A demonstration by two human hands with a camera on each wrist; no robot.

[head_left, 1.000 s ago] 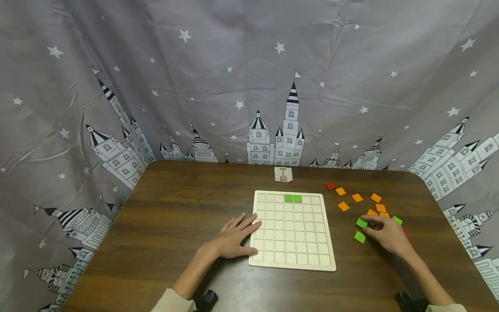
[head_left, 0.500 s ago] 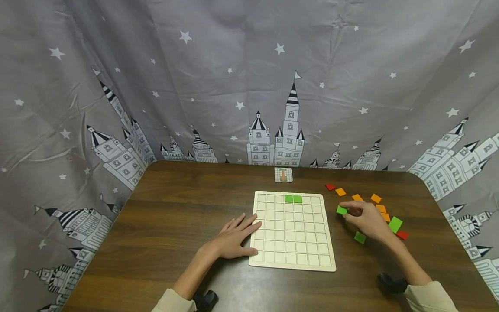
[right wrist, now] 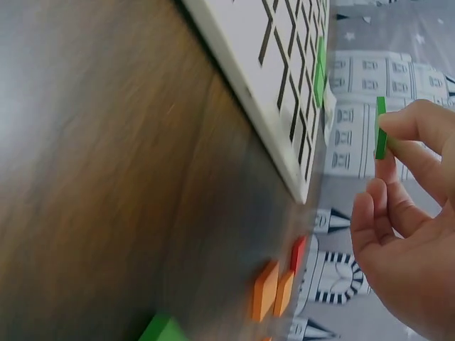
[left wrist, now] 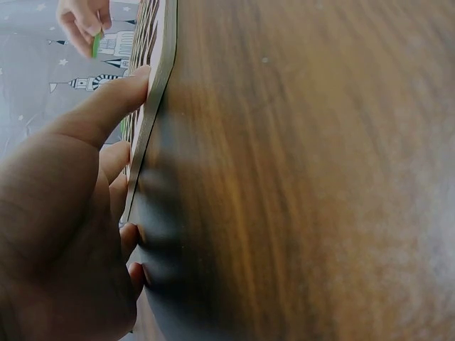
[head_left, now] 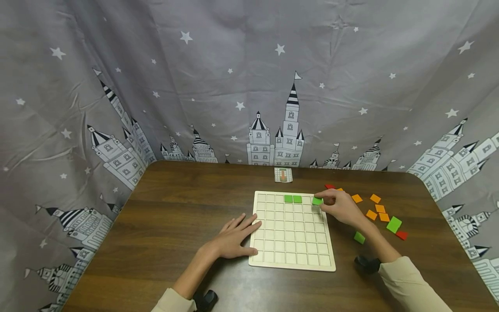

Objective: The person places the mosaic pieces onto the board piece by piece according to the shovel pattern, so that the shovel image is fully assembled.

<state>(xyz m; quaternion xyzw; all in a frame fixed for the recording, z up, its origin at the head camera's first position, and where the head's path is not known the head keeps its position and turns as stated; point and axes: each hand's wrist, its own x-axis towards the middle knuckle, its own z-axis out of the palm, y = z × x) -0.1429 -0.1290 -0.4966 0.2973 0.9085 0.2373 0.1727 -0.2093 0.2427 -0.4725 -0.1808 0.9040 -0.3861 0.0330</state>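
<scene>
A cream grid board (head_left: 291,266) lies on the brown table, with two green square tiles (head_left: 293,199) side by side in its far row. My right hand (head_left: 343,208) pinches another green tile (head_left: 317,201) between thumb and fingers, above the board's far right corner. The right wrist view shows this tile (right wrist: 381,128) edge-on, raised off the board. Spread out flat, my left hand (head_left: 234,240) rests with its fingertips on the board's left edge; in the left wrist view the thumb (left wrist: 117,106) lies on the rim.
Right of the board lie several orange tiles (head_left: 371,215), two loose green tiles (head_left: 394,224) and red tiles (head_left: 401,235). A small card with a printed grid pattern (head_left: 283,174) lies behind the board. A grey castle-print curtain (head_left: 218,86) hangs behind the table.
My right hand has picked up a green tile from the scattered pieces and carried it left and away from me, over the board's far right corner. The left hand has stayed in place.
</scene>
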